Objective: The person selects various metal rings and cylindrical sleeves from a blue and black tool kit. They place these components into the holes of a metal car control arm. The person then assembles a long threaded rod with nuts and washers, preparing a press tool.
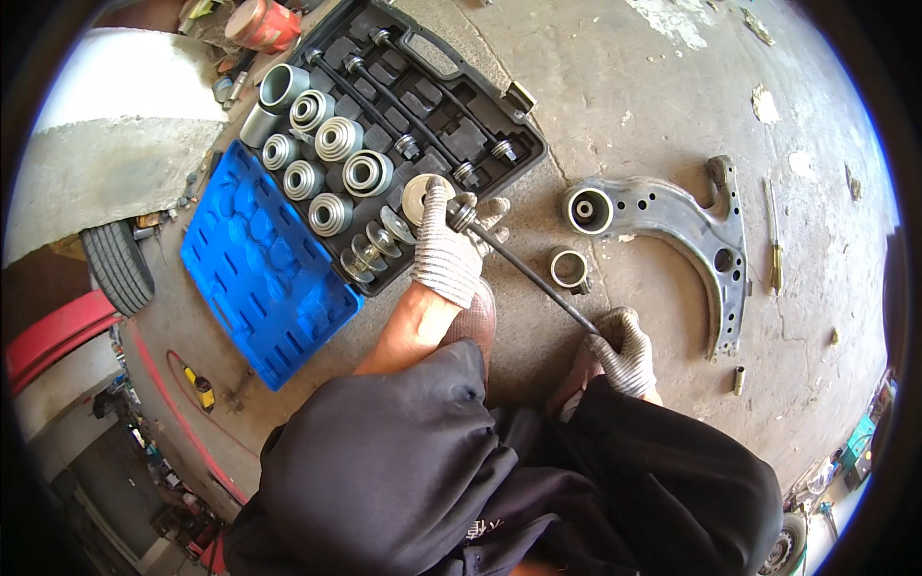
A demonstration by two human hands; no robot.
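Note:
Both my hands wear striped, light-coloured work gloves. My left hand (449, 248) is closed around the upper end of a long dark threaded rod (540, 280), close to its nut and washers (462, 217). A round metal disc (414, 199) shows beside my left thumb; whether I hold it is unclear. Slanting down to the right, the rod ends at my right hand (626, 357), whose fingers pinch it. Just beyond my left hand lies an open black tool case (534, 154) with several stepped metal cups (339, 140), discs (363, 254) and more rods (403, 110).
The case's blue moulded lining (259, 278) lies open at left. On the concrete to the right are a curved suspension control arm (663, 204), a metal sleeve (569, 268), a screwdriver (776, 252) and a small cylinder (739, 381). A tyre (117, 267) and red bucket (264, 26) stand farther left.

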